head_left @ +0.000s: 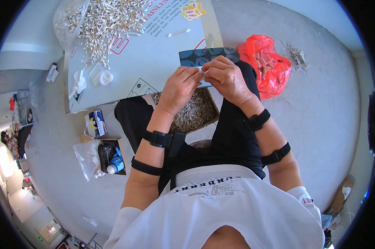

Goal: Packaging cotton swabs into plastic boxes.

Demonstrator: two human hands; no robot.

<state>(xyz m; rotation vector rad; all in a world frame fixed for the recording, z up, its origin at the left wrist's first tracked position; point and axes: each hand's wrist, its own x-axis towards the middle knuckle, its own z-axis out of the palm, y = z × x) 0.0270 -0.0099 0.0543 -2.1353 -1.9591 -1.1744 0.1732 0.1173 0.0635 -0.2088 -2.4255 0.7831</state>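
My left hand [180, 89] and my right hand [229, 81] meet above the near edge of the table, their fingertips pinched close together. A small whitish piece [203, 72] shows between the fingertips, too little of it to name. Just beyond them a dark sheet with pale round shapes [188, 57] lies at the table's corner. Under my hands, between my knees, stands a cardboard box [213, 118] full of thin, pale sticks like cotton swabs. A large heap of cotton swabs [108, 25] covers the far left of the table, and one loose swab [179, 32] lies apart from it.
The pale printed table board [150, 54] also holds white plastic containers [106, 77]. Right of my knee sits a red plastic bag [279, 81] with reddish packets, beside scattered sticks [296, 58] on the floor. At left, a carton [122, 166] holds a blue bottle [117, 163].
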